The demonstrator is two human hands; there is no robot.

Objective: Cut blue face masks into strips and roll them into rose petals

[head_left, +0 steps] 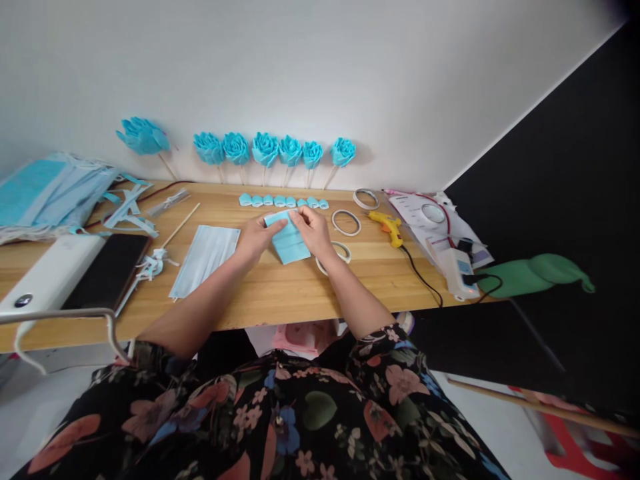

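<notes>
Between my hands hangs a light-blue piece of face mask fabric [291, 244], with fold lines across it. My left hand [257, 235] pinches its upper left edge between thumb and fingers. At the upper right edge, my right hand [313, 230] grips the same piece, thumb in front. Just behind the hands lies a row of small folded blue petals [277, 201]. A flat pleated face mask [207, 259] rests to the left of my left hand. Partly covered by my right forearm is a roll of tape [342, 251].
Blue fabric flowers on sticks [265, 150] stand along the wall. A yellow glue gun [389, 228], a power strip [457, 273] and two more tape rolls are on the right. Stacked masks [55, 190], cut strips [127, 208], a phone [107, 272] and a white power bank [55, 273] lie left.
</notes>
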